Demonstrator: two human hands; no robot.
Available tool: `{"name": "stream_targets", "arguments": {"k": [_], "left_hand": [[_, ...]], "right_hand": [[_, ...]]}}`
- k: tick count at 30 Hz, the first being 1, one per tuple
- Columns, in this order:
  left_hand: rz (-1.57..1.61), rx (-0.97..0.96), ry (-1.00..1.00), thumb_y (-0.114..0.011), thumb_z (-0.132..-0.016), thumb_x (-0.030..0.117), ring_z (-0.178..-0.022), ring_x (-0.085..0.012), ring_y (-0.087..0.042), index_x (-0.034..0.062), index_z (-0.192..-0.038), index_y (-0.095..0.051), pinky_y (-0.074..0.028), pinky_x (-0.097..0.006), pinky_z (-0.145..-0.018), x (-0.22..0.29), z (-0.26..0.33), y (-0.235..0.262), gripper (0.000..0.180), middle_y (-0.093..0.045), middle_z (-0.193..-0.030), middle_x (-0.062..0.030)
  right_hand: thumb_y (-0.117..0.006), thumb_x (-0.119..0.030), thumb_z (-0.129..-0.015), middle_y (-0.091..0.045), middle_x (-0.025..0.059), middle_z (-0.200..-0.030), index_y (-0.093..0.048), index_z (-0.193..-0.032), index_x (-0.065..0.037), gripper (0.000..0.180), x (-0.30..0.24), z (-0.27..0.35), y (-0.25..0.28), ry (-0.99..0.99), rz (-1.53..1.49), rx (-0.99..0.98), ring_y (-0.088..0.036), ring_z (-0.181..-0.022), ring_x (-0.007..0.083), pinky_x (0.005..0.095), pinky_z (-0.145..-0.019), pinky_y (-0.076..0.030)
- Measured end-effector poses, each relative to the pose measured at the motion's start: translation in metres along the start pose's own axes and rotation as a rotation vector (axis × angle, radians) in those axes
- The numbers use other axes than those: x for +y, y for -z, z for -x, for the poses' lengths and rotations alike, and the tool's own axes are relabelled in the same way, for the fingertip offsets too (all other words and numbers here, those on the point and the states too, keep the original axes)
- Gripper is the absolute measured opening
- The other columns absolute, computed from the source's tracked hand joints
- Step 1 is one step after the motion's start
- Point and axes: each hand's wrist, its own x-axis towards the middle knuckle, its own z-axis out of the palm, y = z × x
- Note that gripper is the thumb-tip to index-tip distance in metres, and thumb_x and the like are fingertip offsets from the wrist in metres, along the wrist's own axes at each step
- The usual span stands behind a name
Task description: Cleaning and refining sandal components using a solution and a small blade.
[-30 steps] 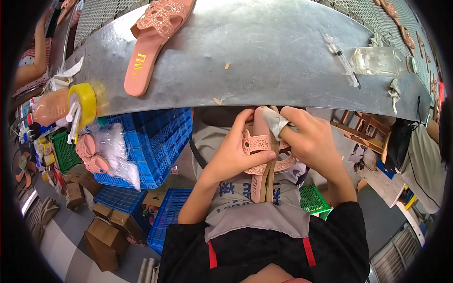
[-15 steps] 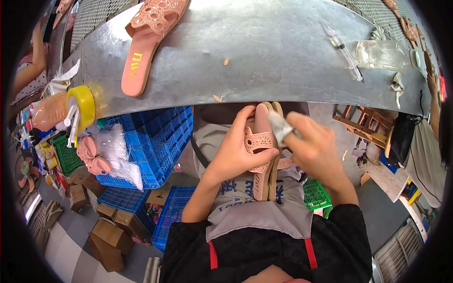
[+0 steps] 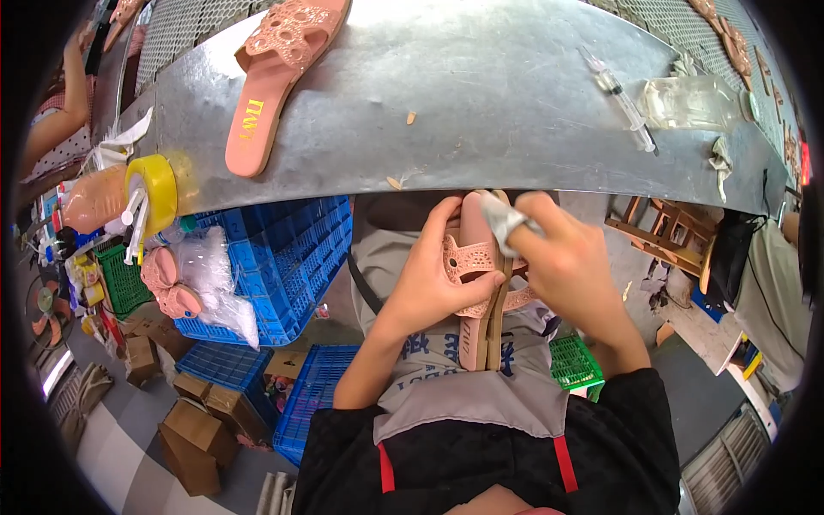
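A pair of pink slide sandals [image 3: 473, 343] with studded, cut-out straps stands above my lap, the two pressed sole to sole. My left hand [image 3: 436, 287] is closed round them, its thumb across the strap. A greyish-white cloth [image 3: 505, 221] is wrapped over the fingers of my right hand [image 3: 568, 262], which presses it against the sole edges near the toe end. My right fingertips are partly hidden by the cloth. On the metal bench [image 3: 481, 112] lies another pink slide sandal [image 3: 251, 133] with gold lettering on its insole.
A syringe [image 3: 621, 101], a clear bottle [image 3: 687, 105] and a crumpled rag [image 3: 722, 163] lie at the bench's right. Yellow tape [image 3: 160, 197] hangs by its left edge. Below are a blue crate [image 3: 287, 266] with bagged sandals, cardboard boxes [image 3: 196, 438] and a green basket [image 3: 575, 365]. Another person's arm [image 3: 64, 116] shows far left.
My right hand has shifted the cloth slightly toward the toe end of the sandals. My left hand keeps its hold. The whole view has moved a little.
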Motion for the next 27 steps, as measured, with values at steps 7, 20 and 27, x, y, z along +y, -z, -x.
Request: {"name": "stream_targets", "arguments": {"k": [7,20,27], "left_hand": [[0.018,-0.016,0.009,-0.087,-0.071,0.016,-0.123,-0.025,-0.055,-0.0072,-0.146,-0.032,-0.045,-0.036,-0.104,0.005,-0.002,-0.003,0.096,-0.053,-0.132,-0.0209],[-0.111,-0.051,-0.044,-0.087,-0.074,0.027,-0.126,-0.0292,-0.055,-0.009,-0.144,-0.034,-0.044,-0.038,-0.106,-0.002,0.001,0.008,0.094,-0.054,-0.133,-0.025],[-0.944,0.134,-0.274,-0.076,-0.083,0.028,-0.111,-0.0343,-0.061,-0.001,-0.122,-0.065,-0.05,-0.045,-0.094,0.068,0.011,0.012,0.05,-0.064,-0.126,-0.0171]], "right_hand": [[-0.069,-0.008,-0.069,-0.056,0.0013,-0.093,-0.07,-0.096,-0.009,0.027,-0.001,-0.01,-0.006,-0.035,0.062,-0.015,-0.062,-0.075,0.0178,0.0337,-0.052,-0.051],[-0.06,0.003,-0.083,-0.06,0.0042,-0.096,-0.07,-0.11,-0.002,0.029,-0.005,0.02,0.006,-0.272,-0.585,0.013,-0.062,-0.079,0.0152,0.0279,-0.058,-0.048],[-0.062,-0.012,-0.088,-0.061,0.0091,-0.083,-0.06,-0.115,0.005,0.032,-0.008,0.032,0.016,-0.783,-1.689,0.32,-0.05,-0.062,0.0091,0.0221,-0.045,-0.032]]}}
